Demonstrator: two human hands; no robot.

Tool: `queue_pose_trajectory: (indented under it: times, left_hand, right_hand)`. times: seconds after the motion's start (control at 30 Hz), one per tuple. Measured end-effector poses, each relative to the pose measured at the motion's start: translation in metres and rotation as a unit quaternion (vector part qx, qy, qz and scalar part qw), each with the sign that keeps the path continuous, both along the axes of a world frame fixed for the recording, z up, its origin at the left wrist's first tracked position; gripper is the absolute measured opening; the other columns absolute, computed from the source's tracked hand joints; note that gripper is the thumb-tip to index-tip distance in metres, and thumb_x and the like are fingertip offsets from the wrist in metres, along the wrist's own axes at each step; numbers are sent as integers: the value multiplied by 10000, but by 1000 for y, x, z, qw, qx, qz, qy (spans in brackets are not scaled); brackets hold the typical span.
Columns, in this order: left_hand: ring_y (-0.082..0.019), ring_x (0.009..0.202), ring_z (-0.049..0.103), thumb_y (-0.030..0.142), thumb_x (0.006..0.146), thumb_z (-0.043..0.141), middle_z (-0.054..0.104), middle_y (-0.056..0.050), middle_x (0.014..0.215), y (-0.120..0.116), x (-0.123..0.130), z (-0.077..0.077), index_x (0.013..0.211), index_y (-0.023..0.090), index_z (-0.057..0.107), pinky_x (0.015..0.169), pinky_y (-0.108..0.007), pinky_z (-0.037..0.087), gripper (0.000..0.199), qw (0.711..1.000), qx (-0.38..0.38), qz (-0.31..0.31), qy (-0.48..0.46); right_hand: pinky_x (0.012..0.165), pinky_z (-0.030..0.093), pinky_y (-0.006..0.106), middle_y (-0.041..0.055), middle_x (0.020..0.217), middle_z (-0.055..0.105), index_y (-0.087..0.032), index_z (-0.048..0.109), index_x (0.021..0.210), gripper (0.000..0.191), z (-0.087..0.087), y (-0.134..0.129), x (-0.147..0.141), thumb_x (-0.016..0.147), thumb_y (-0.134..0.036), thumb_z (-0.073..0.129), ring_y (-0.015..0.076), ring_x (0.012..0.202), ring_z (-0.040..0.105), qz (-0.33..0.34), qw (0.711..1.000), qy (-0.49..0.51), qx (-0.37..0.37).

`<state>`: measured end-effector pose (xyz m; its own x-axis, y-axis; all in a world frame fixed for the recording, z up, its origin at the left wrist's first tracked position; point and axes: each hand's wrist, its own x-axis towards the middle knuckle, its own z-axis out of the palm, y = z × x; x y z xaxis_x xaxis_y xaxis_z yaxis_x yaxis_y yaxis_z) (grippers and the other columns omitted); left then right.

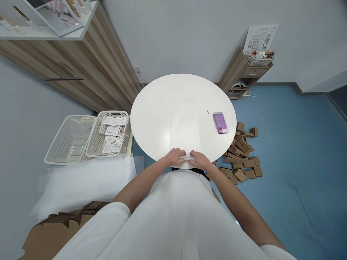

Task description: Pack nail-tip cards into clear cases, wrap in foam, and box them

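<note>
My left hand (175, 156) and my right hand (198, 159) are close together at the near edge of the round white table (149, 108). Between them is a small white roll (187, 158), with the fingers of both hands curled over its ends. A thin, pale sheet (184, 130) lies flat on the tabletop, stretching away from the roll. Whether anything is wrapped inside the roll cannot be seen. To the right on the table rests a purple, blurred-out rectangular thing (220, 122), apart from both hands.
On the left stand a white basket (93, 144) of small white packets and another basket (58, 139) with clear plastic boxes. Nearer me are stacked white sheets (89, 180) and cardboard (54, 234). Small brown boxes (241, 151) lie heaped on the floor at right.
</note>
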<state>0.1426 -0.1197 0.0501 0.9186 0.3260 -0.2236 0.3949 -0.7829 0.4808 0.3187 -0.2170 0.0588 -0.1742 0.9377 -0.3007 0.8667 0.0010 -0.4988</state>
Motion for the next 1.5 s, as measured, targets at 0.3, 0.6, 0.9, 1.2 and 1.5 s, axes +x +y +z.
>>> queue_pose_trajectory:
  times: [0.3, 0.6, 0.9, 1.2, 1.5]
  left_hand:
    - [-237, 1105, 424, 327, 792, 443, 490, -69, 1213, 10, 3, 7, 1214, 228, 436, 883, -372, 365, 434, 996, 24, 69, -44]
    - [-175, 895, 559, 333, 790, 453, 611, -18, 1015, 28, 5, -8, 1035, 218, 527, 752, -284, 436, 281, 974, -139, 175, -26]
    - [-171, 796, 582, 348, 793, 421, 624, -40, 910, 46, -5, -19, 894, 189, 555, 618, -254, 449, 231, 936, -163, 305, 59]
    - [-272, 1105, 445, 137, 739, 422, 462, -137, 1228, 29, -15, -10, 1171, 164, 438, 841, -384, 383, 433, 949, 41, 309, 40]
    - [-254, 1248, 305, 186, 672, 498, 355, -121, 1361, 10, 9, -13, 1212, 160, 394, 987, -417, 222, 550, 995, 85, 60, 9]
  right_hand:
    - [717, 416, 288, 77, 1054, 530, -187, 501, 875, 155, 8, 20, 14, 828, -305, 413, 167, 856, 529, 24, 997, 54, 42]
    - [756, 420, 300, 77, 1017, 565, -192, 524, 1055, 299, -8, 31, 21, 887, -329, 318, 178, 910, 543, -68, 995, 73, -11]
    - [749, 443, 297, 54, 1059, 600, -222, 494, 1078, 265, -27, 37, 34, 855, -275, 359, 184, 946, 558, -203, 971, 116, -54]
    - [916, 342, 434, 143, 1246, 444, -167, 442, 1185, 381, -34, 22, 26, 810, -145, 382, 268, 1155, 398, -224, 965, -67, 117]
    - [933, 341, 423, 142, 1336, 382, -177, 467, 1083, 374, -30, 19, 5, 726, -239, 557, 267, 1208, 367, -19, 994, -60, 85]
